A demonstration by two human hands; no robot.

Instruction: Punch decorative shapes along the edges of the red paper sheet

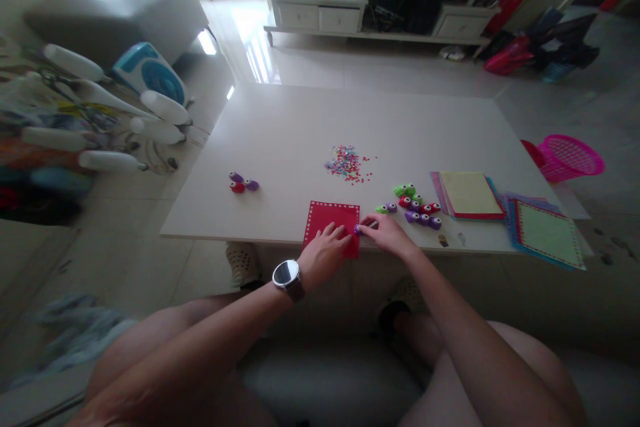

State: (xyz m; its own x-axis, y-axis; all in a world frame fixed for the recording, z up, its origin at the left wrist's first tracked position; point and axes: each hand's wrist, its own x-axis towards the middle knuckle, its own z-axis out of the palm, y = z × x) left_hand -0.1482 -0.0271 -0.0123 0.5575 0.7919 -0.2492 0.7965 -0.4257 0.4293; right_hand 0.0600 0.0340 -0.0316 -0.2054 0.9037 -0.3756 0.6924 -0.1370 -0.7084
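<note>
A red sheet of paper [333,215] lies at the table's near edge, with rows of small punched shapes along its left and top borders. My left hand [327,245], a watch on its wrist, rests on the sheet with fingers stretched out and covers its lower part. At the sheet's right edge my right hand [383,230] pinches a small purple paper punch [357,229]. Close to that hand sits a cluster of green, red and purple paper punches [416,203]. Several punched-out confetti bits [347,163] are scattered beyond the sheet.
Three punches [243,183] stand at the left of the white table [280,127]. To the right lie a stack of coloured paper [470,193] and another pile with punched borders [547,233]. A pink basket [571,157] is past the right edge.
</note>
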